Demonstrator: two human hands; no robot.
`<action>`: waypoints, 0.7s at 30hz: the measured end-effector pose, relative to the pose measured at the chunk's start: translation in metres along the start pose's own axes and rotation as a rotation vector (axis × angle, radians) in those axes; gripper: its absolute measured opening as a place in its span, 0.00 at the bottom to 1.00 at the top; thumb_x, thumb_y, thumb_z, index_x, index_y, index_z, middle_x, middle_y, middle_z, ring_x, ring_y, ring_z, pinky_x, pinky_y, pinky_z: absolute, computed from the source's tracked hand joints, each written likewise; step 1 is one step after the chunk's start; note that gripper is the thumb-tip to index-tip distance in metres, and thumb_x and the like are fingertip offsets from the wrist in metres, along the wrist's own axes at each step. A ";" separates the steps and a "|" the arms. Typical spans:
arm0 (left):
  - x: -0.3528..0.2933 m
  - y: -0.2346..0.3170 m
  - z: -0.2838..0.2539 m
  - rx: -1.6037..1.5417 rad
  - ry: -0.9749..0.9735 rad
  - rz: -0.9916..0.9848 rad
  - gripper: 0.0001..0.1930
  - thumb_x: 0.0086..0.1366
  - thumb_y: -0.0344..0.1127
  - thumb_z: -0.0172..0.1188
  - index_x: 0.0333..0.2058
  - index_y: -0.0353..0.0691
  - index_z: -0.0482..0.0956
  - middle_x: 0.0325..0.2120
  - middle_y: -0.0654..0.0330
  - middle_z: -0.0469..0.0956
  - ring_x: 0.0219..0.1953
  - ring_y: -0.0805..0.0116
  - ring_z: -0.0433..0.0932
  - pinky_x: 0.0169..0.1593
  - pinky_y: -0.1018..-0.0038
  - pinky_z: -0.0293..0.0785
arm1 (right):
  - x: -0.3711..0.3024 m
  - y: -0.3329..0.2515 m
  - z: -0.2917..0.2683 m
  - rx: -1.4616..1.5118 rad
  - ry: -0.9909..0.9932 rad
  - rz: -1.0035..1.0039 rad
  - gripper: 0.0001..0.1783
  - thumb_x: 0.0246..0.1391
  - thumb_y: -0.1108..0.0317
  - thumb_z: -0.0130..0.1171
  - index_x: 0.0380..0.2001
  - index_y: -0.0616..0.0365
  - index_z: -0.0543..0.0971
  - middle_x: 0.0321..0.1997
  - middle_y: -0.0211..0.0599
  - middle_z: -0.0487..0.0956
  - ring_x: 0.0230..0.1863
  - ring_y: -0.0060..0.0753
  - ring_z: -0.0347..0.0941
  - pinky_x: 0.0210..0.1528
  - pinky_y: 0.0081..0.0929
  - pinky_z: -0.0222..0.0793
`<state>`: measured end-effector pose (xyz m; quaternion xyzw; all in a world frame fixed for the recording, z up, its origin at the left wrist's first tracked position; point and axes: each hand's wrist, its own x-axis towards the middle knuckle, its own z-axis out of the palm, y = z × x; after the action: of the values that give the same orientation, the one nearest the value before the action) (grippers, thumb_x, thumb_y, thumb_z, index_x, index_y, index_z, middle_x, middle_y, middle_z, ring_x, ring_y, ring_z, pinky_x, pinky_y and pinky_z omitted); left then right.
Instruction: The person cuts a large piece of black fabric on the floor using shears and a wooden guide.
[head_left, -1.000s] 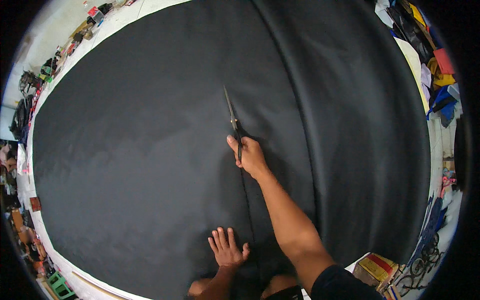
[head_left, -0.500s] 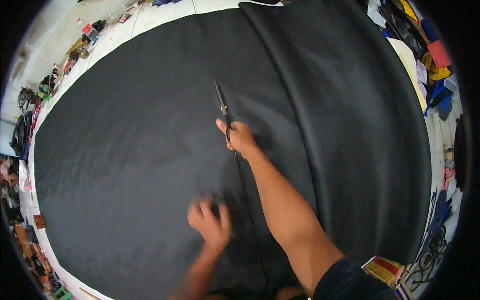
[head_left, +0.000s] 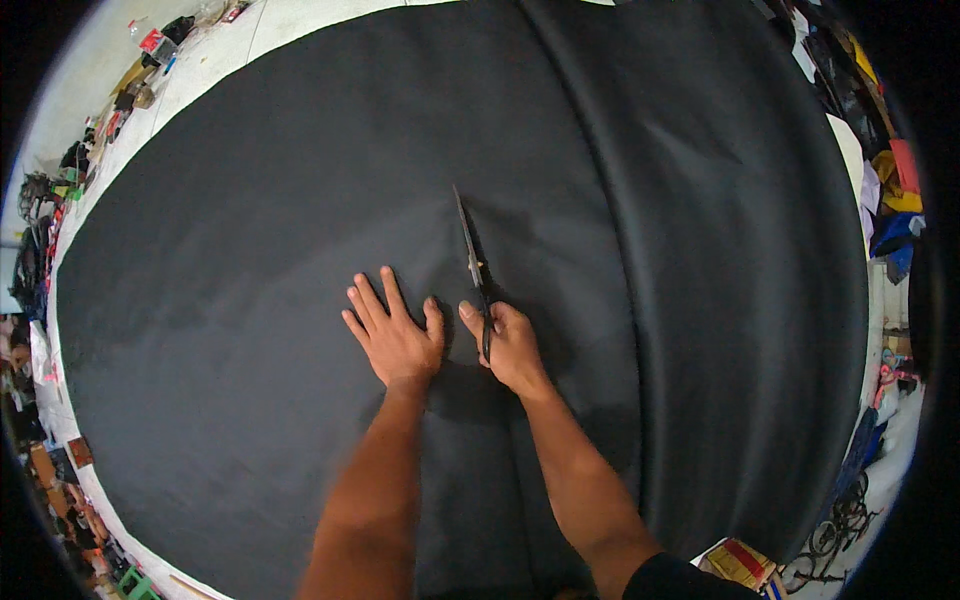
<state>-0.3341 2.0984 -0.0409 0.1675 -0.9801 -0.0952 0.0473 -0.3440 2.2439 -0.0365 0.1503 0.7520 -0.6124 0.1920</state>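
A broad sheet of black material (head_left: 230, 280), leather-like, is spread over the floor beneath both hands. My right hand (head_left: 514, 345) grips a pair of scissors (head_left: 474, 268) by its black handles. The blades point away from me over the sheet and look closed or almost so. Just left of the scissors, my left hand (head_left: 400, 335) lies flat on the sheet with its fingers spread. A dark cut line runs through the sheet toward me, behind the scissors. To the right, the material rises in a long fold (head_left: 610, 200).
Along the left wall lie a clear bottle (head_left: 140, 32), bags and assorted clutter. Coloured cloth and bags (head_left: 895, 235) are heaped at the right edge. A yellow-and-red box (head_left: 738, 562) stands at the lower right. White floor tiles (head_left: 215, 80) border the sheet.
My left hand has gone forward and now rests flat beside the scissors. In the picture, the scissors and my right hand sit lower and slightly further right; the whole view has shifted too.
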 end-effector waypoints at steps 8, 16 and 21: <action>0.009 0.006 -0.009 -0.011 -0.087 -0.027 0.37 0.65 0.53 0.51 0.68 0.41 0.56 0.70 0.40 0.48 0.72 0.42 0.44 0.72 0.47 0.36 | 0.125 -0.099 0.012 0.070 -0.022 0.016 0.30 0.55 0.41 0.64 0.17 0.53 0.66 0.14 0.26 0.65 0.13 0.20 0.63 0.16 0.23 0.59; 0.011 0.003 -0.010 -0.008 -0.162 -0.053 0.38 0.63 0.53 0.51 0.68 0.40 0.56 0.70 0.39 0.47 0.72 0.41 0.44 0.72 0.47 0.35 | 0.180 -0.114 0.024 0.025 0.007 0.022 0.31 0.53 0.39 0.65 0.18 0.55 0.68 0.14 0.28 0.67 0.13 0.22 0.64 0.17 0.24 0.62; 0.010 0.002 -0.008 -0.021 -0.183 -0.044 0.40 0.62 0.53 0.52 0.68 0.39 0.56 0.69 0.38 0.47 0.72 0.39 0.44 0.71 0.44 0.36 | 0.225 -0.144 0.027 0.065 -0.044 0.026 0.32 0.51 0.37 0.65 0.20 0.56 0.69 0.14 0.29 0.68 0.13 0.23 0.63 0.17 0.23 0.61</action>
<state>-0.3435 2.0957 -0.0319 0.1790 -0.9754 -0.1213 -0.0428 -0.6059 2.1858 -0.0231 0.1526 0.7254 -0.6369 0.2117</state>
